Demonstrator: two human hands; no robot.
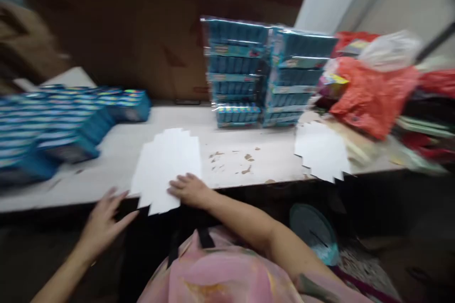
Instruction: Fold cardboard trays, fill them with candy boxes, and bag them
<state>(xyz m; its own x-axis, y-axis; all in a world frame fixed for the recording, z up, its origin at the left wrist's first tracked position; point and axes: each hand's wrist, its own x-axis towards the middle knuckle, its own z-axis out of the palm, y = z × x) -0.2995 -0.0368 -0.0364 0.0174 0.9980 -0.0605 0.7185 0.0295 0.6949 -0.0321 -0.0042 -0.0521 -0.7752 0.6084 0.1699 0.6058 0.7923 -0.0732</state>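
A flat white die-cut cardboard sheet [167, 165] lies at the table's near edge and overhangs it slightly. My right hand [190, 189] rests flat on the sheet's lower right part, fingers stretched out. My left hand [103, 222] hovers open just left of the sheet's corner at the table edge, fingers spread, holding nothing. A second white die-cut sheet [322, 151] lies further right on the table.
The white table [241, 161] has brown worn spots. Blue boxes [64, 123] are stacked at the left, and two tall wrapped stacks of blue boxes [266, 73] stand at the back. Red and clear plastic bags [373, 90] pile up at the right. A teal round object [313, 232] sits below the table.
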